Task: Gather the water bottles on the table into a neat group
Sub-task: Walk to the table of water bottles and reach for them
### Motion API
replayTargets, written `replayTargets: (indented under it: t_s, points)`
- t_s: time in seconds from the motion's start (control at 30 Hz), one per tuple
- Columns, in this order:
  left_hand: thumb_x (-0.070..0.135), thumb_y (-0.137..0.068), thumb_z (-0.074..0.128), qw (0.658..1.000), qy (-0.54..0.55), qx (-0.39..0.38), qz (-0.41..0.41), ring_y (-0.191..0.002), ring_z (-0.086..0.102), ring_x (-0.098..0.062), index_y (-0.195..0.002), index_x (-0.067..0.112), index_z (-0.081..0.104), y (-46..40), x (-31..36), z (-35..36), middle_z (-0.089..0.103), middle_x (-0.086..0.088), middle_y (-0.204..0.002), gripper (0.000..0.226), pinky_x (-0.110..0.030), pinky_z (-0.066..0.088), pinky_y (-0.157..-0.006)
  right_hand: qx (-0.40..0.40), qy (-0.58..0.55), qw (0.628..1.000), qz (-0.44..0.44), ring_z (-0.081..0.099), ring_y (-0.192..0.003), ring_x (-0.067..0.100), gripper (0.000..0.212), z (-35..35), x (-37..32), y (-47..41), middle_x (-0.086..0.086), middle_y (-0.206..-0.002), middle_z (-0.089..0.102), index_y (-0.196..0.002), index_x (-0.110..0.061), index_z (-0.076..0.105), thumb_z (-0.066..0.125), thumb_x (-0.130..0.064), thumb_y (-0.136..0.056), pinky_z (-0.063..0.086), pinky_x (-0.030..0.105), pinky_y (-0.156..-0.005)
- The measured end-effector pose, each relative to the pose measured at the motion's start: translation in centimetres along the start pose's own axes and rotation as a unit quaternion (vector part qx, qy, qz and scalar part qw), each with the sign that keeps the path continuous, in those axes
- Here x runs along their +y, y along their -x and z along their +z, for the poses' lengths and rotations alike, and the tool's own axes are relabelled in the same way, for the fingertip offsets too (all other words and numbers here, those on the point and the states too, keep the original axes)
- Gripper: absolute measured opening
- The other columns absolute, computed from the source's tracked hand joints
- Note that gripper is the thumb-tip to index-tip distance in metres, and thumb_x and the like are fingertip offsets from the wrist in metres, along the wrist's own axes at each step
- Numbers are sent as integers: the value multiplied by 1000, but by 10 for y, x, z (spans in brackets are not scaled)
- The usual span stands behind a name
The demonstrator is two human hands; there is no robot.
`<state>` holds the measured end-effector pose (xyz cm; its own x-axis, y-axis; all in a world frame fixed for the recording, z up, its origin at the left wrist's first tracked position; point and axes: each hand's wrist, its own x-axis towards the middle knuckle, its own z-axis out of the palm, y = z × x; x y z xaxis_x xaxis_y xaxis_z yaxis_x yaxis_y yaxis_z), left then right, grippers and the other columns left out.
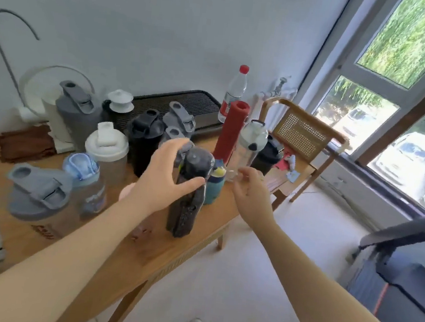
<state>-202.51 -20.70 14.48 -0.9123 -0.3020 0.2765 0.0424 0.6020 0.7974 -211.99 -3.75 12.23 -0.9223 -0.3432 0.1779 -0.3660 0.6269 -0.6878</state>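
Several bottles stand on the wooden table [128, 251]. My left hand [164, 174] grips the top of a tall black bottle [187, 202] near the front edge. Just behind it stands a small teal bottle [214, 184]. My right hand [250, 188] hovers to its right with fingers apart, next to a clear bottle with a pale lid [251, 141]; whether it touches is unclear. A tall red bottle [230, 128] rises behind. Grey-lidded shakers [38, 195], a blue-lidded bottle [84, 171], a white-lidded one [106, 147] and black ones [145, 138] crowd the left.
A dark slatted tray [194, 101] lies at the back by the wall, with a red-capped plastic bottle [234, 92] on it. A white kettle [51, 107] stands back left beside a brown cloth [22, 141]. A cane chair [301, 133] stands right of the table. Treadmill [404, 272] at right.
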Motion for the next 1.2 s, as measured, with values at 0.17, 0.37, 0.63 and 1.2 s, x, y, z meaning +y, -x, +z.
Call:
replayTargets:
  t_s: [0.17, 0.37, 0.63, 1.2]
  points:
    - [38, -67, 77, 997, -52, -21, -46, -117, 47, -12, -132, 27, 35, -44, 7, 25, 50, 3, -128, 78, -25, 36, -92, 1, 65, 997, -48, 16, -142, 35, 59, -22, 21, -91, 13, -153, 21, -141, -12, 31, 56, -21, -89, 20, 44, -114]
    - [33, -64, 80, 995, -61, -4, -85, -103, 46, -6, -117, 30, 39, -56, 15, 38, 50, 7, -111, 67, -13, 35, -78, -53, 65, 996, -27, -1, -145, 35, 88, -26, 47, -175, 16, -158, -5, -148, -18, 9, 64, -39, -82, 16, 48, -115]
    - [39, -61, 78, 994, -94, 24, -59, -88, 54, 6, -95, 32, 46, -72, 18, 50, 54, 22, -92, 47, -1, 39, -71, -101, 32, 994, -21, 48, -117, 35, 79, -11, 58, -202, 18, -129, 47, -131, -16, 32, 75, -37, -68, 46, 45, -95]
    - [46, -51, 69, 977, 99, 191, -2, -79, 64, -21, -79, 32, 56, -121, 111, -37, 66, -1, -84, 34, -44, 54, -77, 10, -114, 965, -236, 54, -94, 21, 57, -137, -110, -183, -3, -105, 58, -118, -25, 45, 72, -36, -69, 53, 36, -72]
